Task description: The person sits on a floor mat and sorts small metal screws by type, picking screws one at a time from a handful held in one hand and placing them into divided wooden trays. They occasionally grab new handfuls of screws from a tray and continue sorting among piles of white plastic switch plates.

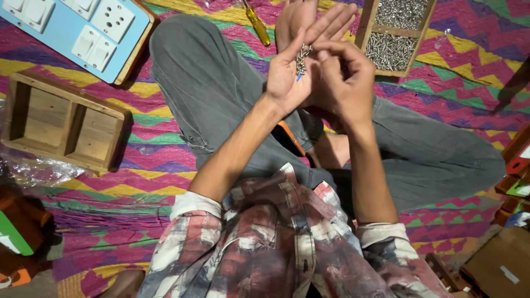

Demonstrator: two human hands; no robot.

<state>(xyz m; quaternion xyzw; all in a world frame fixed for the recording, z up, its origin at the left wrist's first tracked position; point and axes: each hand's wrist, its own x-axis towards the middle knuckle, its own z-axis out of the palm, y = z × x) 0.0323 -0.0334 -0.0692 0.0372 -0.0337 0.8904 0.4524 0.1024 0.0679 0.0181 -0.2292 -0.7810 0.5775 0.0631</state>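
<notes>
Closest to me, at the bottom of the view, is my patchy red and white shirt, sleeves rolled up, with both forearms reaching forward over my crossed legs in grey trousers. I am sitting on a woven mat striped in pink, yellow and green.

Further out, my left hand is open, palm turned up and tilted toward me, fingers spread and pointing away. A small bunch of screws lies in the hollow of that palm, near the base of the fingers, their long axes running roughly along the hand, away from me. A bit of blue shows just below them; I cannot tell what it is.

My right hand comes in from the right, fingers curled, their tips touching or just beside the screws. Whether it pinches one I cannot tell, since the fingers hide the contact. So the screws lie in the left hand, just left of the right fingertips.

To the left on the mat sits an empty wooden box with two compartments. Beyond it lies a blue switch board with white switches. Beyond my hands lie a yellow screwdriver and, to the right, a wooden tray of screws.
</notes>
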